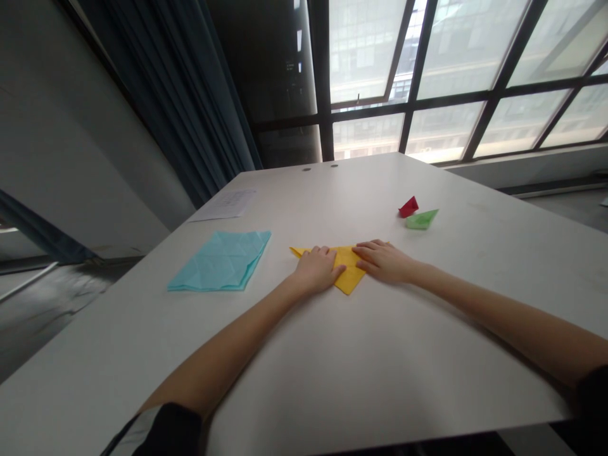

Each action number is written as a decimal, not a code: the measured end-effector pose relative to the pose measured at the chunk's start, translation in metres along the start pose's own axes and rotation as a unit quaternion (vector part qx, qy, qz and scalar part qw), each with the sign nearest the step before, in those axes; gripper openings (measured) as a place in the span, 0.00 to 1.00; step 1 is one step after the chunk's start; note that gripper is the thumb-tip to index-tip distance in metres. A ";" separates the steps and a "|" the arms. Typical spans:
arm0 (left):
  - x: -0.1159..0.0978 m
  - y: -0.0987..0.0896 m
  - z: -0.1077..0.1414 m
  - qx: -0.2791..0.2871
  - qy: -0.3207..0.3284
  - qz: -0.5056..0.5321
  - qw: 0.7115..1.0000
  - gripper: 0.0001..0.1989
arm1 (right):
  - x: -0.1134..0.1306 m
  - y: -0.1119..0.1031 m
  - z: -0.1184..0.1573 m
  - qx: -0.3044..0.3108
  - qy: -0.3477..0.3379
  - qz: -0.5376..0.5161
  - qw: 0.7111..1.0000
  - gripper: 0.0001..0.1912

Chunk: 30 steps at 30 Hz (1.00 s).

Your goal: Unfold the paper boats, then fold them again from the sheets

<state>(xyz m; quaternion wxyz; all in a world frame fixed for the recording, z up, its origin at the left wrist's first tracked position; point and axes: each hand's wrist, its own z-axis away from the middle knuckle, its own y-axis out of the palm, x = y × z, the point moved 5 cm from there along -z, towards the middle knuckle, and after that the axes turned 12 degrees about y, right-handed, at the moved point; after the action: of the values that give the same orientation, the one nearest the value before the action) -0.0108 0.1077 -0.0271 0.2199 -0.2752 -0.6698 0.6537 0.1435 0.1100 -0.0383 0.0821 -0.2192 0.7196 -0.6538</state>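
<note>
1. Head view, centre: a yellow, paper-like folded sheet (349, 280) lies on the white, smooth-topped table (308, 392), its long edge uppermost, one corner pointing toward the bottom of the frame, and a thin point reaching out to the left.
2. Head view, just left of centre: the left hand (317, 271) rests palm down on the yellow sheet, loosely open, fingers extended and thumb directed rightward; it presses without grasping.
3. Head view, just right of centre: the right hand (384, 261) lies flat over the sheet's right part, fingers extended leftward, likewise open and not closed around anything.
4. Head view, left of centre: a light-blue, four-sided folded sheet (218, 261) lies apart from the hands; above it, a white printed paper (225, 205).
5. Head view, right of centre: a small red folded piece (409, 207) sits just beside a pale-green, pointed folded piece (422, 220).
</note>
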 end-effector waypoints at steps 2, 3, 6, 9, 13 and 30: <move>-0.002 0.009 0.001 0.016 -0.014 0.025 0.999 0.31 | 0.002 0.008 0.002 0.017 0.003 0.001 1.000 0.32; -0.001 0.012 0.002 0.023 -0.022 0.036 0.999 0.33 | 0.002 0.011 0.003 0.024 0.009 0.002 1.000 0.34; 0.004 0.019 0.003 0.039 -0.049 0.062 0.996 0.36 | -0.004 0.018 0.002 0.049 0.034 0.002 0.998 0.37; 0.010 0.019 0.004 0.062 -0.095 0.070 0.991 0.41 | -0.010 0.021 0.001 0.084 0.065 -0.002 0.994 0.38; 0.022 0.016 0.010 0.100 -0.169 0.051 0.979 0.48 | -0.018 0.020 0.002 0.137 0.115 -0.002 0.984 0.40; 0.048 0.008 0.013 0.098 -0.110 0.036 0.988 0.48 | -0.019 -0.017 -0.002 0.065 0.010 -0.046 0.997 0.32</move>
<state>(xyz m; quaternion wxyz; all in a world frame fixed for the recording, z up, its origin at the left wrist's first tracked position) -0.0551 0.1291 -0.0385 0.1471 -0.2023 -0.6119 0.7503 0.1627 0.1193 -0.0242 0.0588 -0.2395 0.6656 -0.7044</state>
